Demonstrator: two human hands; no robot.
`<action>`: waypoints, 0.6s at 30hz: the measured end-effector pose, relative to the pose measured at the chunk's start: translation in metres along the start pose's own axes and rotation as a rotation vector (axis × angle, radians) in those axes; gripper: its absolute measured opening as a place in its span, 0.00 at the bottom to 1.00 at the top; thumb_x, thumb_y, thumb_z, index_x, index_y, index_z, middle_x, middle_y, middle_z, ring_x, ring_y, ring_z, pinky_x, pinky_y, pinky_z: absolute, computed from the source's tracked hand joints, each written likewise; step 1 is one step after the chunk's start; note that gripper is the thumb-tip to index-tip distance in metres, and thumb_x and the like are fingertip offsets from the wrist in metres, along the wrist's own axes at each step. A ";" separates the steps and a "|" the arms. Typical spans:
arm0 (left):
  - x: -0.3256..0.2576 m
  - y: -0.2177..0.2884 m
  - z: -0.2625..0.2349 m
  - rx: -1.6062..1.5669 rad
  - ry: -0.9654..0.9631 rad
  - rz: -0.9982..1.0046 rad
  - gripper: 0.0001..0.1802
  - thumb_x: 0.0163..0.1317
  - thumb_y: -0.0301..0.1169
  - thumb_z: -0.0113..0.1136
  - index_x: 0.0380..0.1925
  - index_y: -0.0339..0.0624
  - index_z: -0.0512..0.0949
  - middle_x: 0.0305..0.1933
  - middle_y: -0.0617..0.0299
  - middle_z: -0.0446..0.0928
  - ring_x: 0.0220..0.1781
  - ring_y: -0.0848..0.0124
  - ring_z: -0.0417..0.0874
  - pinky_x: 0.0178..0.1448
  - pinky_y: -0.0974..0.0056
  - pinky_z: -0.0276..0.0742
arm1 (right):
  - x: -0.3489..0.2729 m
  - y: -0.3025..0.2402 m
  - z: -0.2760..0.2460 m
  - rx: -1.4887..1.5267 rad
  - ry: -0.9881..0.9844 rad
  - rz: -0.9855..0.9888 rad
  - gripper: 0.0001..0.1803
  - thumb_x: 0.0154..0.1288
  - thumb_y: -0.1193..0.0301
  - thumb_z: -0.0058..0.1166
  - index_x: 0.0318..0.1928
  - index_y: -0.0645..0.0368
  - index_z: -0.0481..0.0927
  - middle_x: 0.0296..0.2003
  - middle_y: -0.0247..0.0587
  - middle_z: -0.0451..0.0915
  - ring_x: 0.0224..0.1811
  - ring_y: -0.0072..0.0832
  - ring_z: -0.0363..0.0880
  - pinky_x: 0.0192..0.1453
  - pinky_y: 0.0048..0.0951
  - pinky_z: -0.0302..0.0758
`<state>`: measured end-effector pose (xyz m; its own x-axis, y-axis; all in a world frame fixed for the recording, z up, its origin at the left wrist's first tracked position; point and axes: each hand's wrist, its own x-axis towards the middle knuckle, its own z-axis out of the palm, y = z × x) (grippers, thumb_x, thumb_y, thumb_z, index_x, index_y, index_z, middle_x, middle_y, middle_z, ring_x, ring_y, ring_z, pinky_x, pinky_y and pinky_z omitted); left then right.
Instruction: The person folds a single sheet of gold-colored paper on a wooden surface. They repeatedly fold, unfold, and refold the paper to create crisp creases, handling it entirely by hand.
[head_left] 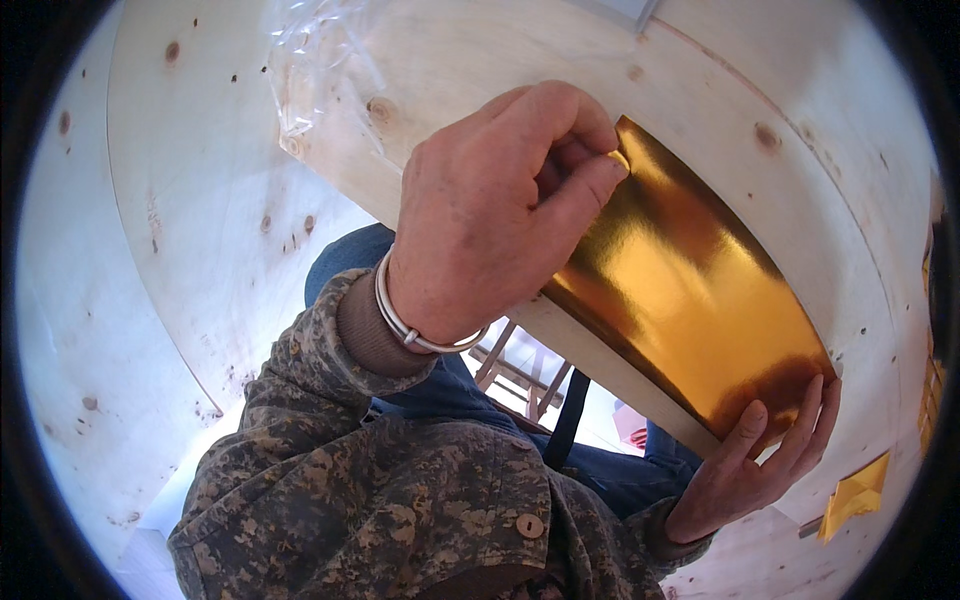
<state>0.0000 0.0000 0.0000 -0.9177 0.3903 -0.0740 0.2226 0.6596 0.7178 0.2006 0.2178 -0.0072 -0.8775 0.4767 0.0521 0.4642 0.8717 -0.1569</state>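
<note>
A shiny gold foil-like sheet (690, 280) lies slantwise on a pale wooden board, its long sides running from upper middle to lower right. My left hand (500, 200), a silver bracelet (415, 335) on its wrist, is closed in a pinch at the sheet's upper corner. A bit of gold shows between thumb and forefinger; the other fingers are partly hidden behind the hand. At the sheet's lower right end rests my right hand (765, 465), thumb and fingers spread, fingertips touching the gold surface.
Crumpled clear plastic film (325, 75) lies on the knotty wood at the upper left. A small piece of gold sheet (855, 495) is at the lower right. The board's edge (630, 370) runs just above my lap. A grey-white object (625, 10) shows at the top.
</note>
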 end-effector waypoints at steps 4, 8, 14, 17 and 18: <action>-0.001 0.001 0.001 -0.022 -0.011 -0.005 0.07 0.63 0.23 0.67 0.40 0.37 0.80 0.29 0.70 0.79 0.29 0.86 0.77 0.34 0.78 0.73 | 0.000 -0.001 -0.009 -0.022 -0.023 0.007 0.33 0.74 0.41 0.42 0.68 0.48 0.73 0.67 0.44 0.71 0.68 0.42 0.70 0.67 0.49 0.76; -0.002 0.002 -0.001 -0.020 -0.013 -0.044 0.07 0.63 0.23 0.67 0.40 0.37 0.80 0.30 0.70 0.79 0.29 0.86 0.77 0.34 0.78 0.73 | -0.001 -0.006 -0.011 0.090 -0.095 0.091 0.31 0.75 0.50 0.48 0.67 0.60 0.74 0.69 0.53 0.66 0.71 0.46 0.65 0.73 0.48 0.64; 0.000 0.001 -0.001 0.044 -0.009 0.052 0.08 0.63 0.23 0.67 0.41 0.37 0.80 0.30 0.70 0.79 0.29 0.85 0.77 0.34 0.78 0.73 | -0.001 -0.002 -0.007 -0.020 -0.024 0.030 0.33 0.74 0.42 0.43 0.68 0.48 0.72 0.67 0.44 0.71 0.68 0.42 0.71 0.66 0.48 0.77; 0.000 0.001 -0.002 0.035 -0.008 0.026 0.08 0.63 0.23 0.67 0.41 0.37 0.80 0.30 0.70 0.79 0.29 0.84 0.78 0.34 0.78 0.73 | 0.001 -0.002 -0.007 -0.018 -0.019 0.005 0.32 0.74 0.42 0.44 0.67 0.49 0.72 0.67 0.44 0.71 0.68 0.42 0.71 0.66 0.48 0.77; -0.001 0.001 -0.002 0.023 -0.011 0.013 0.08 0.62 0.23 0.67 0.40 0.37 0.80 0.31 0.69 0.79 0.30 0.84 0.78 0.34 0.78 0.73 | 0.001 -0.002 -0.007 -0.007 -0.017 -0.003 0.32 0.74 0.42 0.44 0.67 0.49 0.72 0.67 0.44 0.71 0.68 0.42 0.71 0.66 0.48 0.77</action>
<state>0.0002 -0.0009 0.0027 -0.9111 0.4058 -0.0722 0.2422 0.6689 0.7028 0.1998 0.2172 0.0004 -0.8809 0.4719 0.0358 0.4622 0.8741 -0.1495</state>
